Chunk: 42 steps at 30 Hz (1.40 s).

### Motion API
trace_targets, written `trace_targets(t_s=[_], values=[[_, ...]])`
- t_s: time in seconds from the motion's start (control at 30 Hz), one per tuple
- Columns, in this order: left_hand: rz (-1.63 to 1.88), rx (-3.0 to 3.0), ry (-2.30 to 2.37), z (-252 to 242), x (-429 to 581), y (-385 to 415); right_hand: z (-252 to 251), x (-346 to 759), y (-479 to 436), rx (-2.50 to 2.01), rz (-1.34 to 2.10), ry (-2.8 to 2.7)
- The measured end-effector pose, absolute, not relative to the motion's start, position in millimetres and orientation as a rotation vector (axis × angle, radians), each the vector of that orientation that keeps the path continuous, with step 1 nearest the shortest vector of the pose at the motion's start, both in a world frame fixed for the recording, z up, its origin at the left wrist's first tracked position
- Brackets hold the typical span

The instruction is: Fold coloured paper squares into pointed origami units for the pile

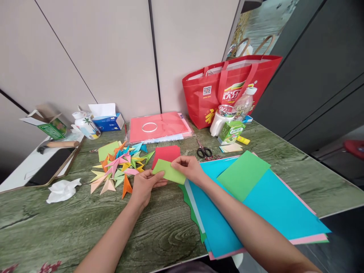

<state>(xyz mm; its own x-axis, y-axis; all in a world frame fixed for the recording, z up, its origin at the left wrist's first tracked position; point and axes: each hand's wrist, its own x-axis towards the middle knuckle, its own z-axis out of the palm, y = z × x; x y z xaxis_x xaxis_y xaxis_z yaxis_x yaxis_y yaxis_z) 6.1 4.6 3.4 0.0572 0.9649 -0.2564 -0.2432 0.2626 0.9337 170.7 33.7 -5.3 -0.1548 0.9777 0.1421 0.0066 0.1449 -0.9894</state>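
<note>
A small light-green sheet of paper point(170, 172) is held up between both hands over the middle of the table. My left hand point(146, 185) pinches its left end, thumb on top. At its upper right edge, my right hand point(189, 168) grips it with thumb and fingers. Just behind lies a red stack of paper squares point(167, 152), partly covered by the held sheet. To the left is a heap of folded paper pieces point(121, 167) in many colours. Large blue sheets point(273, 212) lie under my right forearm, with a green sheet point(244, 174) on top.
Black-handled scissors point(204, 151) lie behind the blue sheets, near a green carton point(231, 132) and a white mug point(218, 123). A red bag point(199, 102) stands at the back wall. A crumpled tissue point(63, 190) and a phone point(51, 167) are at left, a red paper pack point(159, 127) behind.
</note>
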Motion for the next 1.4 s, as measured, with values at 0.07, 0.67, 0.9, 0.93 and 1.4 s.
trace_targets(t_s=[0.07,0.67,0.9,0.93,1.4], values=[[1.125,0.862,1.107,3,6,4,-5,171,34,-1.035,1.215,-1.394],[1.205,0.904,1.142,0,4,8,-7,174,37,-1.057,1.226,-1.407],[1.189,0.890,0.975,0,10,5,-8,169,34,-1.036,1.270,-1.201],[1.152,0.900,0.944,0,12,3,-8,167,33,-1.033,1.274,-1.156],[0.999,1.001,1.066,-8,20,-2,-13,141,13,-1.003,1.466,-0.864]])
